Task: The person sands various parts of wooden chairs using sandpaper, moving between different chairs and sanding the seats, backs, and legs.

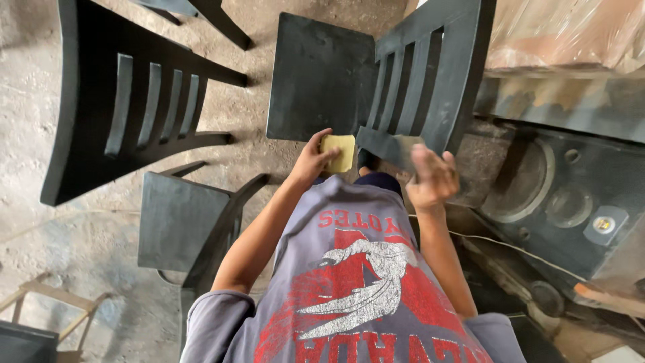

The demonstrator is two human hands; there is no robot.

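Note:
A dark grey wooden chair (322, 74) stands right in front of me, its slatted back to the right. My left hand (310, 160) grips a small yellow sanding pad (340, 152) and presses it against the lower edge of the chair, near the seat's corner. My right hand (433, 176) is wrapped over the bottom rail of the chair back (393, 144), holding it. My grey shirt with a red and white print fills the bottom of the view.
A second dark slatted chair (121, 101) lies on its side at left, its seat (178, 218) beside my left arm. A black speaker cabinet (557, 195) sits at right under plastic-wrapped material (571, 33). A light wooden frame (54, 302) lies at bottom left on dusty concrete floor.

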